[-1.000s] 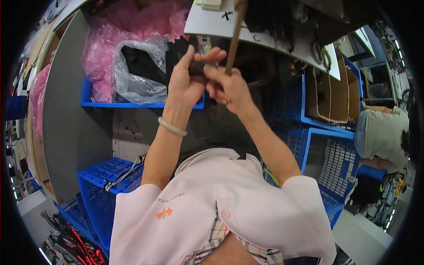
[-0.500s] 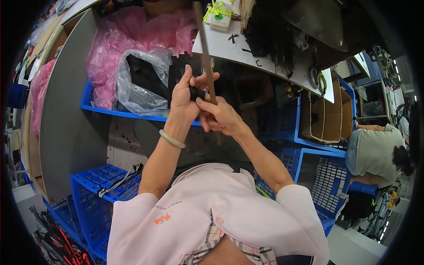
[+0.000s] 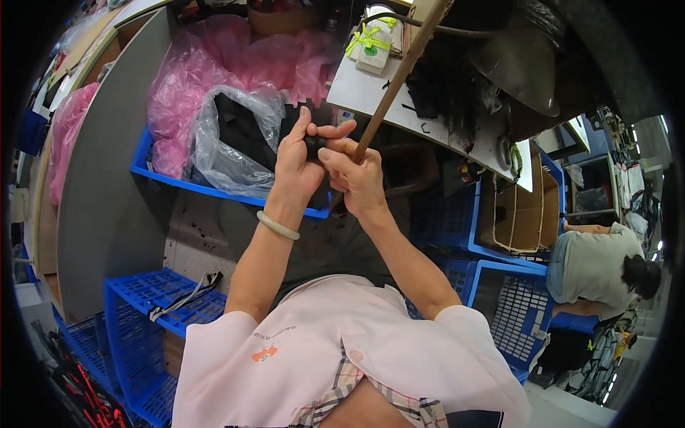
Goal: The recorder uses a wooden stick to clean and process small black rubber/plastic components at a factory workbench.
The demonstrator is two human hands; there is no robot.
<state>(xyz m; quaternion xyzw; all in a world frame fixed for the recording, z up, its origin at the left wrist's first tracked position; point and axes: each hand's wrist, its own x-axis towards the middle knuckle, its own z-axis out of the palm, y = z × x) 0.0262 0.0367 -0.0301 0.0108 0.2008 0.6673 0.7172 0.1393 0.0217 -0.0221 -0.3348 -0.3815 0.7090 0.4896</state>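
My left hand [image 3: 298, 165] and my right hand [image 3: 354, 180] are raised together in front of me. Between them is a small black piece [image 3: 314, 145], gripped by my left fingers. My right hand is closed around the lower end of a long brown wooden stick [image 3: 397, 78], which slants up to the right past a white table edge [image 3: 371, 100]. A pale bangle [image 3: 277, 226] circles my left wrist. How the black piece joins the stick is hidden by my fingers.
Behind my hands a blue crate [image 3: 146, 162] holds pink plastic bags [image 3: 214, 64] and a clear bag of black items [image 3: 232, 135]. More blue crates [image 3: 153, 299] stand lower left and right [image 3: 514, 314]. A cardboard box [image 3: 521, 207] and a seated person [image 3: 599, 267] are at the right.
The stick has swung from leaning left of upright to slanting up to the right. Both hands stay clasped at its lower end and have shifted slightly.
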